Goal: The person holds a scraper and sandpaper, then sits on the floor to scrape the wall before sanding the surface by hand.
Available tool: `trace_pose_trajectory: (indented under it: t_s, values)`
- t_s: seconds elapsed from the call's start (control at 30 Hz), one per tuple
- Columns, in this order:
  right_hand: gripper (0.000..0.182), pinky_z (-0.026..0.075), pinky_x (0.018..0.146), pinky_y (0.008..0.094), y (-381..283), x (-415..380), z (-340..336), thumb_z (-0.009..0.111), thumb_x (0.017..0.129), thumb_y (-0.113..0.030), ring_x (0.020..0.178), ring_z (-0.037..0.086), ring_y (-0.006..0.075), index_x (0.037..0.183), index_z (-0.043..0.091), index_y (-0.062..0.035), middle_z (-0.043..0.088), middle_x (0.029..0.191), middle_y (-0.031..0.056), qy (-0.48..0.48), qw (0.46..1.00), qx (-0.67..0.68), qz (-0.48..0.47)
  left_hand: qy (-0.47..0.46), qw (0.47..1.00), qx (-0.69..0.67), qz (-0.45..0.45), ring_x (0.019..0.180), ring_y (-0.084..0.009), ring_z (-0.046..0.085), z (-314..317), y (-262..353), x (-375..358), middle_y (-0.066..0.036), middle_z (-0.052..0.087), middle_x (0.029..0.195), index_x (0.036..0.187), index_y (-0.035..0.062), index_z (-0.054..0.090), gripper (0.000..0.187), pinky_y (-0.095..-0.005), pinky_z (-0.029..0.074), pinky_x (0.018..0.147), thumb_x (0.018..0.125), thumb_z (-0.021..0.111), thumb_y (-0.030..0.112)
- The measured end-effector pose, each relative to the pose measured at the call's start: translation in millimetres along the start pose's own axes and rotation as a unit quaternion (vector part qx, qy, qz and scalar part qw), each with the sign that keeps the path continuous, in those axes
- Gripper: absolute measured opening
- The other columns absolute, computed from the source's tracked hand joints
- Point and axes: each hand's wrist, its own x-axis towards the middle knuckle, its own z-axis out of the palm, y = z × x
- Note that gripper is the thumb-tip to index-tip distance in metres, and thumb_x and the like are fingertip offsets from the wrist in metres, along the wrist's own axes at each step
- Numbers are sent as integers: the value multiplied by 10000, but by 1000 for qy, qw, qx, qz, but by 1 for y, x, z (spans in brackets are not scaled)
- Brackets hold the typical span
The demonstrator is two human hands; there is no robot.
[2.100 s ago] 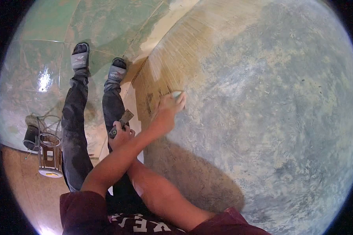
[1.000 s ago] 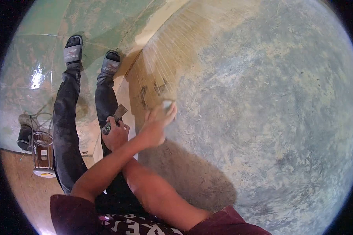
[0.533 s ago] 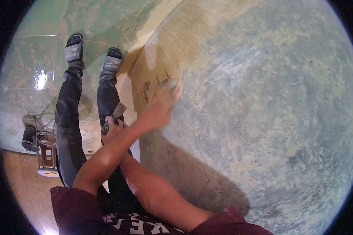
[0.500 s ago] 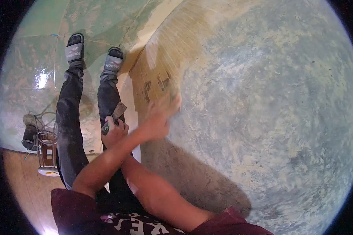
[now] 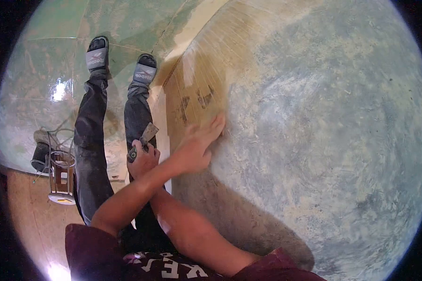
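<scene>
My left arm crosses over my right. My left hand (image 5: 198, 146) is at the mottled grey wall (image 5: 305, 140), by the edge of its tan strip, with fingers stretched out and slightly blurred. It appears to touch the surface, and nothing shows in it. Below and to the left, my right hand (image 5: 144, 161) is wrapped round the dark handle of a putty knife (image 5: 149, 133). The knife's blade is smeared and points up and away, in front of my trouser leg (image 5: 137, 112).
A metal-framed stool (image 5: 62, 198) lies or stands at the left, beside a dark cylindrical container (image 5: 41, 156). Green, dusty floor tiles (image 5: 47, 56) lie under my slides (image 5: 96, 57). Dark patches (image 5: 204, 97) mark the tan strip, and a shadow falls across the lower wall.
The whole view has shifted slightly, moving things to the right in it. My left hand, more blurred before, shows its fingers more clearly against the wall. The putty knife stays in my right hand.
</scene>
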Motion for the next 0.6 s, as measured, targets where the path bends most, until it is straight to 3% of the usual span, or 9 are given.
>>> trace_pose_trajectory:
  t_s: [0.07,0.13,0.2,0.33,0.43,0.53,0.6]
  values:
    - [509,417,951,521,5,6,-6,763,765,-313,1165,522,351,1218,569,-190,617,1164,205,-3,995,73,-67,6,1000,26,-2,1534,-278,226,3,-5,7,-128,246,1656,1595,116,257,919,-539,163,1202,722,528,28]
    - [502,407,960,509,9,2,12,757,771,-312,1169,523,349,1221,570,-191,627,1132,203,4,999,40,-31,14,998,54,-3,1535,-276,221,2,-22,31,-129,243,1656,1596,114,256,916,-530,164,1206,726,528,26]
    - [495,398,973,498,34,0,76,760,769,-308,1178,520,368,1213,574,-192,637,1093,199,40,975,208,-61,82,995,56,32,1512,-274,277,-12,-51,83,-161,266,1638,1578,59,269,826,-566,172,1196,777,469,22]
    - [497,382,987,505,3,3,18,747,777,-294,1187,523,380,1225,571,-170,663,1095,183,24,994,100,-46,122,992,12,42,1510,-282,282,-14,-46,92,-164,256,1641,1577,48,259,822,-555,172,1199,782,461,10]
    - [498,371,996,509,-7,-2,-2,738,783,-285,1193,524,388,1233,569,-155,680,1096,173,7,999,28,-24,47,997,61,-2,1513,-292,272,6,-11,17,-177,258,1638,1578,21,227,828,-564,170,1197,787,472,9]
    - [508,360,1010,514,-1,3,4,726,795,-293,1211,523,383,1252,569,-137,684,1142,164,-26,996,52,-61,6,997,74,-4,1521,-295,249,9,-5,12,-189,256,1636,1577,-5,198,847,-578,169,1191,779,482,7]
    - [533,360,1021,504,5,-7,14,730,797,-292,1213,516,395,1280,567,-136,652,1209,183,60,993,32,-99,91,984,147,38,1516,-285,271,0,-19,50,-205,254,1633,1577,-13,188,869,-584,179,1181,763,492,-4]
